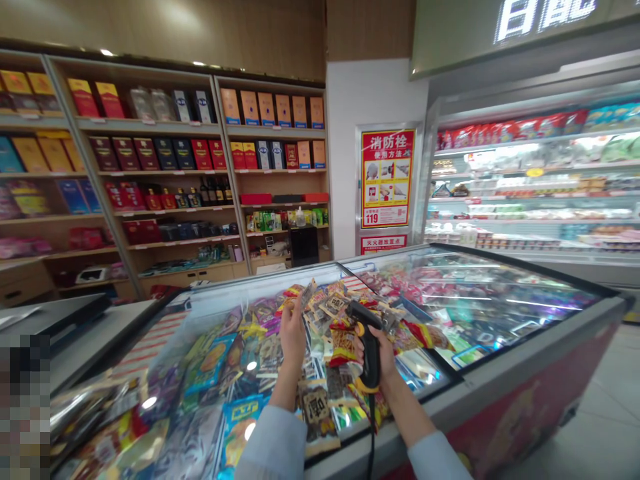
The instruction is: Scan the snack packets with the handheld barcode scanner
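My right hand (386,353) is wrapped round a black and yellow barcode scanner (371,347), its cable hanging down toward me. In my left hand (291,333) is a small snack packet (309,293), raised over the heap, its far end showing past my fingers. Beneath both hands lie many snack packets on the glass top of a chest freezer. A red and yellow packet (343,343) lies between the hands. Closer to me, a beige packet with dark lettering (318,408) rests by my left forearm, and a blue packet (243,427) lies left of it.
The chest freezer (540,353) stretches away to the right. At the left is a grey counter (107,327) with a dark flat device on it. Shelves (175,173) of boxed goods line the back wall. A lit display fridge (535,180) stands at right, beside a red fire-hydrant sign (389,177).
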The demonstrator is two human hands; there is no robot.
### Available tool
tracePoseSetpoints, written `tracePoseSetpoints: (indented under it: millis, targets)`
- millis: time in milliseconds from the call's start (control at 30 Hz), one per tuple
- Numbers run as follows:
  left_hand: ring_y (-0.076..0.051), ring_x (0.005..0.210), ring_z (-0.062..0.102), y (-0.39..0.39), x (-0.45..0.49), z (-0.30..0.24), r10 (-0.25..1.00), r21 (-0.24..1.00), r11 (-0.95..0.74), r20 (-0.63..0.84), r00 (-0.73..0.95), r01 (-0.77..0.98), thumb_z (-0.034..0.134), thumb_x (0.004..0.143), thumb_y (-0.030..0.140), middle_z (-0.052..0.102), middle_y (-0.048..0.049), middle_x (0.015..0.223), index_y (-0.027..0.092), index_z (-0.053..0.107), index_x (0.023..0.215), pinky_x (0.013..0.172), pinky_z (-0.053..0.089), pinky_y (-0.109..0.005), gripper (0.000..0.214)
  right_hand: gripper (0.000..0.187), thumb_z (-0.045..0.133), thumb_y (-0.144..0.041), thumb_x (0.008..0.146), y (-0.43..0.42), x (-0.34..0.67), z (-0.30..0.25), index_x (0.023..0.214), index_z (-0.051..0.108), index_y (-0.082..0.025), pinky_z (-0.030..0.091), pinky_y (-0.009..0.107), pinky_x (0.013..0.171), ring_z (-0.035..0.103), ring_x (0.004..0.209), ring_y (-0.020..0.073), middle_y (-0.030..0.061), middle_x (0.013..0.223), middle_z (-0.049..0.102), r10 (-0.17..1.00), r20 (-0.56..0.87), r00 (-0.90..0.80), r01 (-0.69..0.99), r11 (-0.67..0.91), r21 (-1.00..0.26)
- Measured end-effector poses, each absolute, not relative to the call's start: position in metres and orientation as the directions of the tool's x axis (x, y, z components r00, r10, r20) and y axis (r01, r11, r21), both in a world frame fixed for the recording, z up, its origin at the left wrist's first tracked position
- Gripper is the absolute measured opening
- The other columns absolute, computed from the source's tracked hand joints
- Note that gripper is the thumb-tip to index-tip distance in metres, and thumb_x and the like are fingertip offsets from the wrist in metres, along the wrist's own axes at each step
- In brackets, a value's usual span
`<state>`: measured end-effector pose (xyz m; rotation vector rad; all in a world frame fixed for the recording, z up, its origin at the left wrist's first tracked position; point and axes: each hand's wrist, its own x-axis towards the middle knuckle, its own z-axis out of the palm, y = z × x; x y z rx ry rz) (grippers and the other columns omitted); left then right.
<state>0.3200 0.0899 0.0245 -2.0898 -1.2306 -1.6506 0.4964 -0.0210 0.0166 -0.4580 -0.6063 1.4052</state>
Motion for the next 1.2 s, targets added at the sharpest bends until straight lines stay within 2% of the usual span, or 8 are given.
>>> tracePoseSetpoints:
  millis: [467,667,800,967,1100,1200]
  targets:
    - [-0.014,0.071,0.05,0.092,0.324,0.024,0.458,0.313,-0.644,0.888,0.025,0.698,0.034,0.088,0.013,0.05,-0.0051,0.084,0.023,0.041,0.134,0.07,0.044,-0.026,0.048,0.024,0.061,-0.041,0.069,-0.019,0.494,0.015,0.073,0.055,-0.018,0.034,0.019,0.034,0.043,0.038,0.0094,-0.0024,0.048,0.05,0.989,0.118,0.091,-0.753,0.146,-0.641]
    - [-0.016,0.077,0.053,0.077,0.325,0.059,0.54,0.453,-0.61,0.838,-0.078,0.65,0.036,0.088,0.017,0.05,-0.0077,0.089,0.019,0.041,0.133,0.073,0.045,-0.029,0.046,0.024,0.059,-0.041,0.071,-0.027,0.49,0.031,0.067,0.054,-0.018,0.036,0.019,0.035,0.046,0.038,0.0093,-0.002,0.048,0.053,0.983,0.072,0.166,-0.697,0.169,-0.697]
    - [-0.016,0.077,0.056,0.059,0.304,0.089,0.68,0.529,-0.448,0.725,-0.109,0.721,0.044,0.082,0.013,0.051,-0.0067,0.093,0.019,0.043,0.132,0.071,0.045,-0.027,0.05,0.026,0.061,-0.041,0.07,-0.034,0.489,0.045,0.062,0.052,-0.018,0.038,0.019,0.036,0.046,0.038,0.0089,-0.0019,0.048,0.054,0.989,0.049,0.137,-0.67,0.129,-0.731]
    - [-0.02,0.083,0.059,0.04,0.242,0.101,0.832,0.509,-0.206,0.541,-0.125,0.836,0.05,0.074,0.011,0.055,-0.0097,0.098,0.017,0.05,0.124,0.074,0.044,-0.028,0.051,0.024,0.059,-0.039,0.072,-0.039,0.465,0.057,0.065,0.054,-0.017,0.038,0.02,0.036,0.047,0.039,0.0095,-0.0011,0.05,0.054,0.994,0.065,0.089,-0.68,0.108,-0.725]
    - [-0.021,0.086,0.06,0.025,0.176,0.095,0.855,0.507,-0.059,0.471,-0.219,0.86,0.052,0.073,0.013,0.058,-0.0101,0.095,0.017,0.057,0.114,0.076,0.044,-0.028,0.042,0.022,0.058,-0.039,0.074,-0.036,0.418,0.058,0.066,0.054,-0.018,0.04,0.021,0.037,0.048,0.041,0.0106,-0.0009,0.051,0.054,0.999,0.048,0.01,-0.708,0.041,-0.705]
    - [-0.023,0.089,0.06,0.014,0.125,0.093,0.829,0.5,0.039,0.467,-0.308,0.865,0.053,0.073,0.016,0.059,-0.0115,0.098,0.017,0.055,0.118,0.077,0.044,-0.03,0.045,0.022,0.058,-0.038,0.073,-0.029,0.372,0.056,0.066,0.054,-0.018,0.039,0.021,0.035,0.047,0.039,0.0103,-0.0011,0.049,0.054,0.997,0.039,-0.06,-0.712,-0.015,-0.702]
